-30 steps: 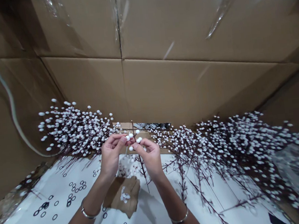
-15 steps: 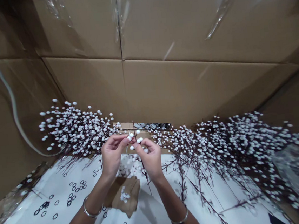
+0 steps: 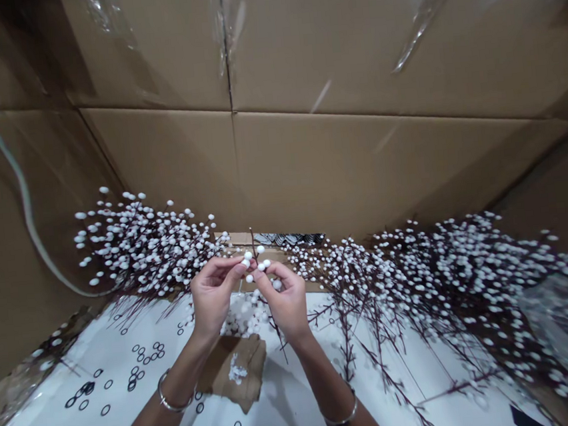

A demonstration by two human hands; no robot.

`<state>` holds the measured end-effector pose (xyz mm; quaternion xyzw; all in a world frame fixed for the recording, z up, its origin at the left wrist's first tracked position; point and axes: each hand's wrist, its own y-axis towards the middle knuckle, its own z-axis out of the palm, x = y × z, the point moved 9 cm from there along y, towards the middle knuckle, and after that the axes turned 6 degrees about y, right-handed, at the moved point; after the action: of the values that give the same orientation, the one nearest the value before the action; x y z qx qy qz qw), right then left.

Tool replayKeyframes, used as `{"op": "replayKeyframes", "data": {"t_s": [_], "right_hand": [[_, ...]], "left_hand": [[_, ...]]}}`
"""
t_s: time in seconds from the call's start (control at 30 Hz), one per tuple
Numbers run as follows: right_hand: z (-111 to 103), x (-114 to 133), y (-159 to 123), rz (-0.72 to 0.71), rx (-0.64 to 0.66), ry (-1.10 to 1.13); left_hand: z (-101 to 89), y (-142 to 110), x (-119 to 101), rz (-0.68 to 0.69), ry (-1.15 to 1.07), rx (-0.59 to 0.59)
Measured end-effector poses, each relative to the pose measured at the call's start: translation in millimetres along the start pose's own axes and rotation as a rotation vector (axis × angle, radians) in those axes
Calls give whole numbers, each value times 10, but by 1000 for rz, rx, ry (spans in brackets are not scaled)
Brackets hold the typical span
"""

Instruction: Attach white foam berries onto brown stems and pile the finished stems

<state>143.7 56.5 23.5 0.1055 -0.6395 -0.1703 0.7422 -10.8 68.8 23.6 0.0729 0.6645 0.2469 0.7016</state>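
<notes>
A thin dark-brown berry twig point(image 3: 252, 237) stands nearly upright between my hands, with several white foam balls on its short side shoots. My right hand point(image 3: 287, 300) is closed on its stem, thumb and forefinger pinched just below the upper balls. From the other side, my left hand point(image 3: 214, 293) pinches at a white ball point(image 3: 246, 256) beside the twig, its fingertips close to the right thumb. Fingers partly hide the ball and its shoot. Under the hands lies a heap of loose white balls point(image 3: 244, 316). A torn cardboard piece point(image 3: 250, 387) with a white clump point(image 3: 237, 369) lies nearer me.
Finished-looking berry branches point(image 3: 151, 246) are bunched at the back left, and a larger bunch point(image 3: 450, 264) spreads along the right. Bare twigs point(image 3: 390, 377) lie right of my forearm. Black rings point(image 3: 86, 389) are scattered leftward on the white tabletop point(image 3: 147, 413). Cardboard walls point(image 3: 334, 168) enclose the back.
Both hands keep their grip on the twig and ball. The twig's tip has shifted very slightly left and up; little else differs.
</notes>
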Motion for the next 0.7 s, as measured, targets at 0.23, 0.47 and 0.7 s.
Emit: {"op": "replayKeyframes", "data": {"t_s": [0.23,0.47,0.7], "right_hand": [[2,12,0,-88,1,-46],[25,38,6,-157,3,-65],[38,3,45,-121,51,-43]], "left_hand": [[-12,-5,74,11,-23,-23],[-17,-3,107,23,-5,-47],[-4,17,133,24,-6,-46]]}}
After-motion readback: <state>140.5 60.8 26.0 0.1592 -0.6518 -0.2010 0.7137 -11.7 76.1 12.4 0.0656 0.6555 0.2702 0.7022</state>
